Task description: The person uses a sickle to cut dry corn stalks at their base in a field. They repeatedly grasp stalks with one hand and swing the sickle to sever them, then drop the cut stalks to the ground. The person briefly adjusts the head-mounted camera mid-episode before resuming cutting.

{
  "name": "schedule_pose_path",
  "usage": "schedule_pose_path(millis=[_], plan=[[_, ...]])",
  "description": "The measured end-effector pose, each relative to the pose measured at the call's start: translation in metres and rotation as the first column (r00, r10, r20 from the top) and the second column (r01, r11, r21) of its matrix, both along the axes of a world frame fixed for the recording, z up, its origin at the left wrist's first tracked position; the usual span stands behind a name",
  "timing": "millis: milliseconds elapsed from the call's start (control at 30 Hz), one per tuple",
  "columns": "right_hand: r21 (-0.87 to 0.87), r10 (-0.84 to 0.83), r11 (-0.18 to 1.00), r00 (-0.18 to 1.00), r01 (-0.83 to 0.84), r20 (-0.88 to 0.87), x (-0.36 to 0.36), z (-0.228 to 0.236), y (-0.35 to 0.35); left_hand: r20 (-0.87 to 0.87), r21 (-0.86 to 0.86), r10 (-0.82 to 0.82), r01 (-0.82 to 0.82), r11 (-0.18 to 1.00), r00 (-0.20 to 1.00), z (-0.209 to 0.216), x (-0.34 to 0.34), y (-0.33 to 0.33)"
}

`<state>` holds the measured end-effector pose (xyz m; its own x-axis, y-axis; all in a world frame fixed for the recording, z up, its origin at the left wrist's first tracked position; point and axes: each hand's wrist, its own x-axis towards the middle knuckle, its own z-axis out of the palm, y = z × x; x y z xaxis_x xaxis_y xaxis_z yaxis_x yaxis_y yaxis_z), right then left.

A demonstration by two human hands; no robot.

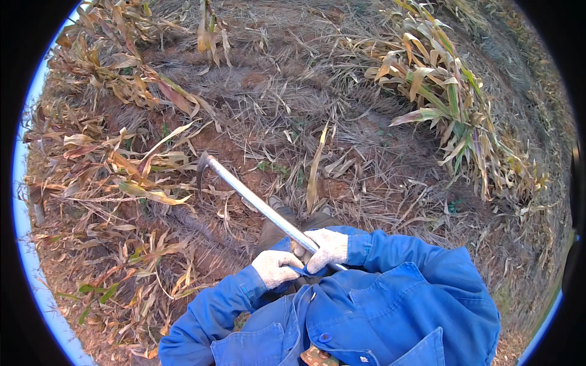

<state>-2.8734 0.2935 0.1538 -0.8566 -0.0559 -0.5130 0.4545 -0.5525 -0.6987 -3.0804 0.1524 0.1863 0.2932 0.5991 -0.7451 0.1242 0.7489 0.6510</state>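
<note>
In the head view, the right hand (328,249), in a whitish glove, is wrapped around the pale shaft of a long-handled tool (259,205). The shaft slants up and to the left from that hand, with its lower end showing just below it. At the far end, well ahead and to the left of both hands, sits a curved dark blade (200,173) near dry leaves. The left hand (274,269), gloved alike, is just beside the right, its fingers drawn together on a bit of blue cloth (298,269) between the two hands. The person's blue jacket (378,305) lies directly below the hands, its sleeves reaching the glove cuffs. Just ahead of the right hand are shoe tips (326,210) and an upright dry leaf (316,168). Withered corn stalks (436,85) lean far ahead and to its right; more dry corn leaves (143,174) spread left of the left hand, over straw-strewn reddish soil (244,152).
</note>
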Motion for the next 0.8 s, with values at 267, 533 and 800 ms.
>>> schedule_pose_path(millis=[267, 533, 800], plan=[[-0.005, 0.001, 1.0, 1.0, -0.001, -0.016, 0.01, -0.012, -0.003, 0.09, -0.055, 0.078, -0.073, 0.996, 0.993, -0.011, 0.003, -0.005], [0.179, -0.017, 0.984, 0.999, 0.011, 0.034, -0.005, -0.006, -0.001, 0.184, 0.008, 0.219, -0.224, 0.974, 0.958, -0.032, 0.005, 0.01], [0.201, -0.05, 0.978, 0.999, 0.05, -0.007, -0.011, 0.016, 0.007, -0.037, 0.076, -0.022, 0.025, 0.997, 0.999, 0.014, -0.006, 0.028]])
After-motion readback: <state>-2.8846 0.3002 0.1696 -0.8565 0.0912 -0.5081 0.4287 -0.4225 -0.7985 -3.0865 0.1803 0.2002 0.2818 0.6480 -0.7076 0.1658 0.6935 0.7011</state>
